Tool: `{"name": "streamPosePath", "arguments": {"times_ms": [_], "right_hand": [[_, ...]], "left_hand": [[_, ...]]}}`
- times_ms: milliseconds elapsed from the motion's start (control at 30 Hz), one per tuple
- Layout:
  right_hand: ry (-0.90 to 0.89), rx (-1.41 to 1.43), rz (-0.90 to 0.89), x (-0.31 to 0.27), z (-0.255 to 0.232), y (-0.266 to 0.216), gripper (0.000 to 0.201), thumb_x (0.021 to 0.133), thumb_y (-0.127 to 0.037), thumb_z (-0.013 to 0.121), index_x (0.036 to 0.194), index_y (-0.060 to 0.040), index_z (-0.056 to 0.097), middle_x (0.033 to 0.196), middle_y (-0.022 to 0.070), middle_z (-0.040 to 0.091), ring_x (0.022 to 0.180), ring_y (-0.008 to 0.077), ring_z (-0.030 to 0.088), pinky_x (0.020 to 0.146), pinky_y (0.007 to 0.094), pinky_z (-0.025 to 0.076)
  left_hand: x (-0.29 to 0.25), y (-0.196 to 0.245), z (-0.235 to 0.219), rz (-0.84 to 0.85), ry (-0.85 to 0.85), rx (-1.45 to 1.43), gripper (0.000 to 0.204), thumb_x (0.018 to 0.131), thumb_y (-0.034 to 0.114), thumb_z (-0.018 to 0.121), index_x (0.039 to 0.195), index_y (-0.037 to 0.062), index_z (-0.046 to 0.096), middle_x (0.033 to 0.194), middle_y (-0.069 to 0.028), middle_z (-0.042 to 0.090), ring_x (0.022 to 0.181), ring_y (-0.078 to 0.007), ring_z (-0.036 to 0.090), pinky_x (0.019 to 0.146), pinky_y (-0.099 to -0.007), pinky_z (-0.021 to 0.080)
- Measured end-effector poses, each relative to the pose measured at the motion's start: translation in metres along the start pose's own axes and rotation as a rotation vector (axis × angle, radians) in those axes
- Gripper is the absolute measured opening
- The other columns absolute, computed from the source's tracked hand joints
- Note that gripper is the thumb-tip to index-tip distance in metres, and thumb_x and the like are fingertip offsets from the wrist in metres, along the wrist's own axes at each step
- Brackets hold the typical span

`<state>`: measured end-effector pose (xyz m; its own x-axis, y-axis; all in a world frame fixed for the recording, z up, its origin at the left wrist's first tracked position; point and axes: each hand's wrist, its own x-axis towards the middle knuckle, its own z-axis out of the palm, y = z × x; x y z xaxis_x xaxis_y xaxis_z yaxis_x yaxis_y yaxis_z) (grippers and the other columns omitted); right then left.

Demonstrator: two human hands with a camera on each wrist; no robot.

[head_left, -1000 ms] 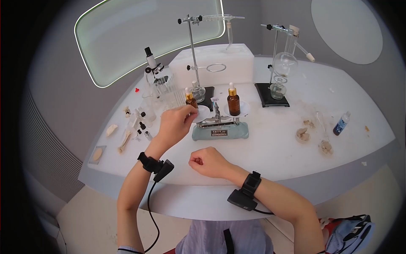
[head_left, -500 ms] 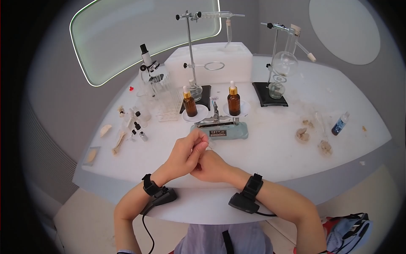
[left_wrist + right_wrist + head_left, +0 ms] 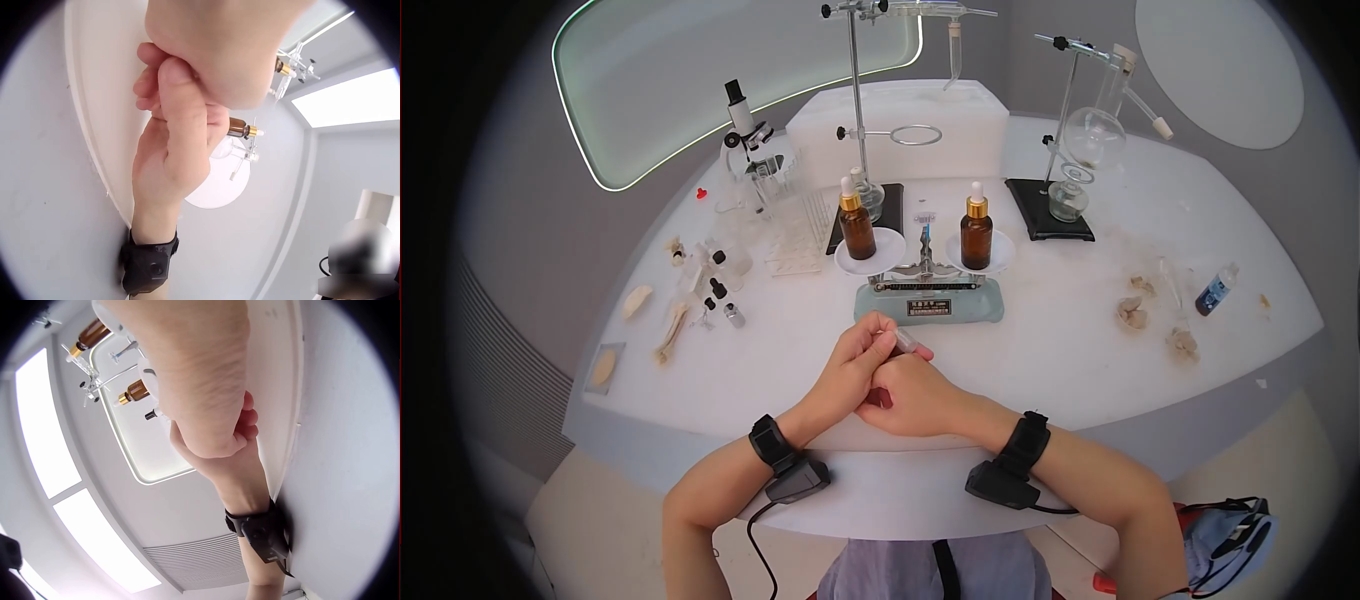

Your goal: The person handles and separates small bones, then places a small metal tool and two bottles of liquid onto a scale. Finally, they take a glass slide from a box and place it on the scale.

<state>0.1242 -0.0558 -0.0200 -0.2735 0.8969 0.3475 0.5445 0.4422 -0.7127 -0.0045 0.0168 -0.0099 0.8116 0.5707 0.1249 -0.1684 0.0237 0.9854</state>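
Note:
In the head view my left hand (image 3: 846, 366) and right hand (image 3: 922, 393) meet in front of the balance (image 3: 930, 303). The left thumb and fingers pinch a small clear piece (image 3: 906, 341) with a tube-like look, partly covered by the fingers. My right hand is curled right beside it; the left wrist view shows the right thumb (image 3: 180, 106) bent over the fingers, and I cannot tell whether it holds anything. Beyond the hands, one brown dropper bottle (image 3: 859, 230) stands upright on the left pan and another brown dropper bottle (image 3: 976, 240) on the right pan.
Behind the balance rises a ring stand (image 3: 857, 90); a second stand (image 3: 1068, 110) carries a round flask (image 3: 1094, 138). Left are a microscope (image 3: 743, 115), small vials (image 3: 734, 315) and a bone-shaped piece (image 3: 671, 333). A blue-labelled bottle (image 3: 1215, 291) stands right.
My left hand has come back from beside the left bottle to meet the right hand. The small clear piece now shows between them. Both bottles stay on their pans.

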Motion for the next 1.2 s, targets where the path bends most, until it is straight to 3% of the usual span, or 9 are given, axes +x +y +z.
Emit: {"name": "streamPosePath", "arguments": {"times_ms": [233, 500, 600, 733, 900, 1200], "right_hand": [[-0.002, 0.046, 0.002, -0.001, 0.003, 0.003, 0.013, 0.079, -0.014, 0.072, 0.083, -0.002, 0.071, 0.07, 0.0099, 0.065, 0.066, 0.0242, 0.064, 0.061, 0.0362, 0.049], [0.028, 0.079, -0.064, 0.0, 0.006, 0.008, 0.013, 0.079, -0.012, 0.071, 0.081, 0.0002, 0.068, 0.069, 0.0093, 0.063, 0.064, 0.0238, 0.061, 0.059, 0.0363, 0.046], [0.024, 0.099, -0.065, 0.0, 0.007, 0.01, 0.013, 0.079, -0.011, 0.071, 0.082, 0.0006, 0.067, 0.068, 0.0094, 0.063, 0.063, 0.0236, 0.061, 0.058, 0.036, 0.045], [0.022, 0.048, -0.091, 0.0, 0.004, 0.008, 0.015, 0.078, -0.012, 0.071, 0.084, 0.0005, 0.066, 0.068, 0.0097, 0.063, 0.063, 0.0234, 0.061, 0.057, 0.0359, 0.045], [0.033, 0.045, -0.083, 0.0, 0.004, 0.006, 0.016, 0.077, -0.012, 0.072, 0.085, 0.0005, 0.067, 0.068, 0.0096, 0.063, 0.062, 0.0233, 0.062, 0.057, 0.0357, 0.045], [0.002, 0.057, -0.027, 0.0, 0.008, 0.011, 0.013, 0.078, -0.011, 0.071, 0.083, 0.0001, 0.067, 0.067, 0.0081, 0.063, 0.061, 0.0207, 0.061, 0.056, 0.0344, 0.045]], "left_hand": [[0.0, 0.004, 0.002, -0.049, -0.006, -0.041, 0.017, 0.107, 0.022, 0.041, 0.1, 0.0068, 0.043, 0.106, -0.0221, 0.068, 0.092, -0.0155, 0.066, 0.075, -0.0263, 0.055], [0.002, 0.001, 0.002, -0.019, 0.001, 0.023, 0.021, 0.106, 0.024, 0.045, 0.097, 0.0054, 0.05, 0.103, -0.0152, 0.07, 0.088, -0.012, 0.066, 0.073, -0.0246, 0.055], [0.0, 0.003, 0.001, -0.032, 0.009, 0.047, 0.016, 0.104, 0.022, 0.048, 0.098, 0.0075, 0.049, 0.103, -0.0155, 0.069, 0.092, -0.0147, 0.066, 0.072, -0.0252, 0.054], [-0.001, 0.005, 0.004, -0.036, 0.032, 0.03, 0.015, 0.103, 0.021, 0.049, 0.098, 0.006, 0.05, 0.103, -0.0152, 0.069, 0.091, -0.0145, 0.066, 0.075, -0.0262, 0.054], [-0.001, 0.006, 0.004, -0.019, 0.052, 0.096, 0.023, 0.102, 0.02, 0.052, 0.097, -0.0005, 0.061, 0.104, -0.0131, 0.07, 0.093, -0.0147, 0.065, 0.084, -0.0289, 0.053], [0.0, 0.001, 0.001, -0.008, 0.042, 0.088, 0.027, 0.101, 0.02, 0.053, 0.099, -0.0032, 0.067, 0.102, -0.0119, 0.07, 0.093, -0.0148, 0.065, 0.084, -0.0286, 0.053]]}}
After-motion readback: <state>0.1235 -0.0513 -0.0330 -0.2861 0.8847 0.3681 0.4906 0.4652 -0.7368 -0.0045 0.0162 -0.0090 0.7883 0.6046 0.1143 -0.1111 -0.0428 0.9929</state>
